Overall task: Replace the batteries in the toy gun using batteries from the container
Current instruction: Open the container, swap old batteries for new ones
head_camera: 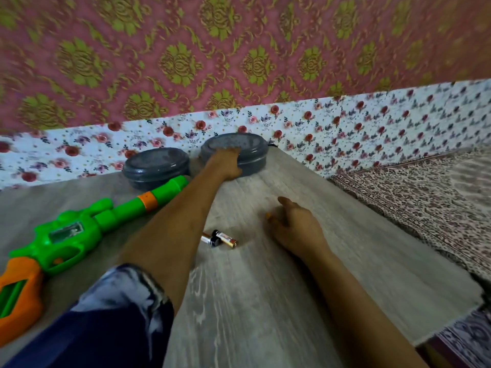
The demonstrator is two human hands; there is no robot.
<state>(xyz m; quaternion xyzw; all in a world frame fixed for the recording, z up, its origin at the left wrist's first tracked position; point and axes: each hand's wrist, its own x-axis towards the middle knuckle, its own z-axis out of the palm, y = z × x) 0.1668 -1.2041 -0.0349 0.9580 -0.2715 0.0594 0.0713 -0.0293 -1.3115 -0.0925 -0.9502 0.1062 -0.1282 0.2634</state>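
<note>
Left hand (pixel 225 163) grips the right container (pixel 249 152) lid. Right hand (pixel 292 227) rests loosely curled on the surface (pixel 265 288), near two batteries (pixel 220 239).

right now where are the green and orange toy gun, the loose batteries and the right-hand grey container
green and orange plastic toy gun (pixel 79 232): head view, green body
loose batteries (pixel 219 239): head view, casing
right-hand grey round lidded container (pixel 252 155): head view, side wall

A pale wood-grain table (pixel 265 288) meets floral wallpaper (pixel 372 123) beneath pink-and-gold damask wall (pixel 186 49).
</note>
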